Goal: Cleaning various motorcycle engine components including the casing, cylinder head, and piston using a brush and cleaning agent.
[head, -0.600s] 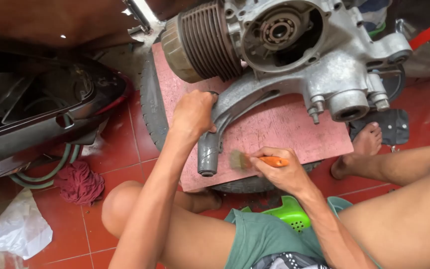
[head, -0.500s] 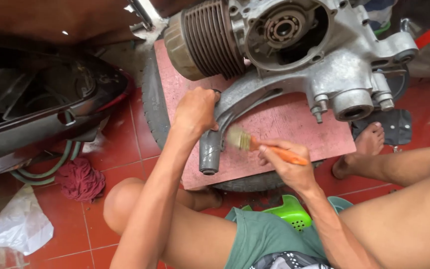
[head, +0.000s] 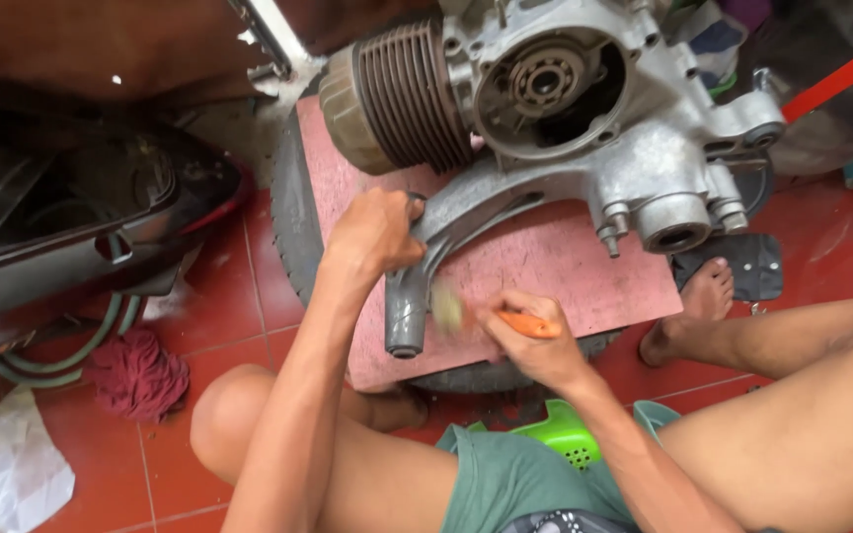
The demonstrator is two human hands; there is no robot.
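Left hand (head: 377, 232) clenched on grey engine casing arm (head: 425, 265) atop pink board (head: 545, 266), right hand (head: 530, 341) grasping orange-handled brush (head: 491, 316) against arm's tube end, white plastic bag (head: 7, 474) lower left, maroon rag (head: 138, 375) nearby

orange-handled brush (head: 515, 322), pink board (head: 545, 266)

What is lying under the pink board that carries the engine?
A black tyre shows beneath the pink board, at its left and lower edges. The tyre's middle and the floor below are covered by the board.
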